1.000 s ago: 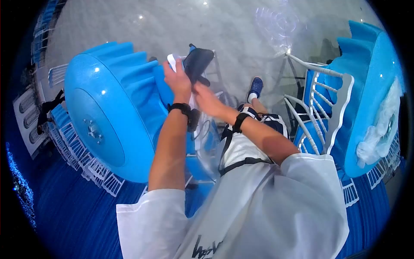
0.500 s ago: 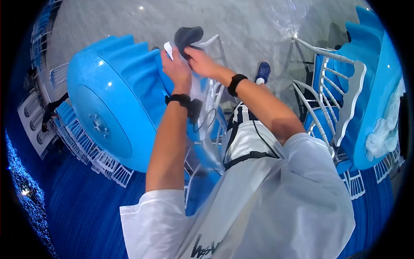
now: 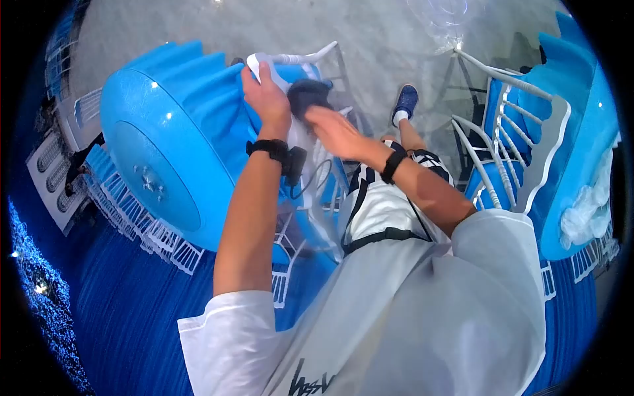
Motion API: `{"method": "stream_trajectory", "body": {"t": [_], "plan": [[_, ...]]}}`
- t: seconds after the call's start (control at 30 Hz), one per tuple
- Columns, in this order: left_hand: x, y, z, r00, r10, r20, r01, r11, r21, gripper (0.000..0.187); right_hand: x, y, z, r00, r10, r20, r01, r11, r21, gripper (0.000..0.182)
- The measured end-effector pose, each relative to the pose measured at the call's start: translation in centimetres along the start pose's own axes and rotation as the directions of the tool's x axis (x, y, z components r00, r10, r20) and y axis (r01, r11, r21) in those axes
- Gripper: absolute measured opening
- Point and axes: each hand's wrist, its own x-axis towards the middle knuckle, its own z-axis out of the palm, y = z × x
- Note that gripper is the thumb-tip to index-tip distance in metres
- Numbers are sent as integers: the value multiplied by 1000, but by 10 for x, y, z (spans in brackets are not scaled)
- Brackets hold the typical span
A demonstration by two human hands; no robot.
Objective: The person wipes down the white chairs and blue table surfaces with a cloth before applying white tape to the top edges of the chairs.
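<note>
My left hand (image 3: 267,102) is closed around the upper corner of a white chair's back (image 3: 254,63), beside the blue-covered table. Against the chair back, a little to the right of that hand, lies a dark grey cloth (image 3: 306,94), slightly blurred. My right hand (image 3: 335,133) is on the cloth, with its fingers partly hidden behind it. A blue seat cushion shows below the chair's back, and a black strap is on each of my wrists.
A round blue-covered table (image 3: 158,152) with a raised disc stands to the left. At right are another white chair (image 3: 538,152) and a blue table with crumpled clear plastic (image 3: 588,214). My shoe (image 3: 407,99) is on the grey floor.
My right hand and the cloth have moved down and to the right along the chair back, toward my body. My left hand keeps its grip near the upper corner.
</note>
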Motion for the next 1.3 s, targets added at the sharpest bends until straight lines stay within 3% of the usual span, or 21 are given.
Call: {"method": "stream_trajectory", "body": {"t": [0.1,0.17,0.3,0.33,0.43,0.5,0.6,0.73,0.9,0.93,0.97,1.03,1.1,1.17,1.23,1.3], "plan": [[0,-6,0,1000,29,2,-29,999,-32,31,44,38,18,979,-110,-171,101,993,-56,31],[-1,0,-2,999,31,23,-31,999,19,33,78,31,6,995,-49,-85,45,997,-55,35],[2,-4,0,999,9,33,-8,999,-36,40,94,27,1,992,-45,-114,43,999,-23,33],[2,-3,0,999,13,29,-13,1000,-4,40,92,28,2,989,-84,-125,84,996,-3,33],[1,3,-2,1000,18,10,-18,999,46,41,57,11,-8,996,87,26,-86,996,-33,31],[0,0,1,1000,6,-1,-6,1000,14,41,16,21,2,997,-28,-68,27,999,-20,26],[0,1,0,997,-81,19,81,997,7,41,-17,-4,-6,995,83,61,-85,996,32,23],[4,-11,-5,998,-50,41,51,999,-12,40,12,8,-6,998,62,16,-62,998,8,22],[1,-1,-2,1000,24,13,-25,999,26,40,98,10,-9,983,-79,-164,62,992,-106,27],[1,-2,-3,999,11,37,-10,1000,-7,41,102,10,-8,993,5,-119,-19,993,-118,31],[7,-20,-3,997,34,68,-27,994,-108,42,101,15,-5,995,-26,-101,14,993,-117,37],[1,-2,-3,995,-71,67,77,993,-90,43,80,0,-12,983,-74,-165,68,997,-42,46],[-2,6,-1,997,-55,60,57,998,-28,43,51,-13,-20,993,-75,-93,77,997,19,52],[3,-5,-3,999,-26,31,24,998,64,43,13,-7,-14,996,66,64,-65,998,-24,51],[2,-3,-2,1000,-20,14,20,999,29,42,-23,-1,-4,999,4,48,0,997,-79,44],[5,-7,-4,999,-18,46,18,1000,12,41,-29,-11,-6,982,123,144,-118,992,-41,38]]}}
